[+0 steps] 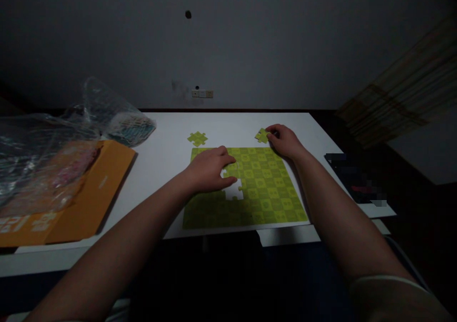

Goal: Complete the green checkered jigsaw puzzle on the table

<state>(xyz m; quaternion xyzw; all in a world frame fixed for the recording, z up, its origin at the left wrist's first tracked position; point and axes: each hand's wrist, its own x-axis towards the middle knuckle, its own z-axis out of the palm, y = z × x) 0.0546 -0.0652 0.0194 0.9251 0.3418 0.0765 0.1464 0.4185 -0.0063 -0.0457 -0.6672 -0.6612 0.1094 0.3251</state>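
A green checkered jigsaw puzzle (pixel 267 184) lies flat on the white table, with a white gap left of its middle. My left hand (pixel 210 169) rests over the puzzle's left part, thumb and forefinger apart at the top of the gap. Between those fingertips a green puzzle piece (pixel 231 170) shows, lying at the gap's upper end. Beyond the far edge of the puzzle, my right hand (pixel 284 142) pinches another green puzzle piece (pixel 262 135) at or just above the tabletop. A loose piece (pixel 197 138) lies on the table behind my left hand.
At the left, an orange envelope or folder (pixel 110 184) lies under crumpled clear plastic (pixel 43 155). A plastic bag with a bluish item (pixel 130 127) sits behind it. A dark flat object (pixel 353 179) is at the table's right edge. A wall with sockets (pixel 202 94) stands behind.
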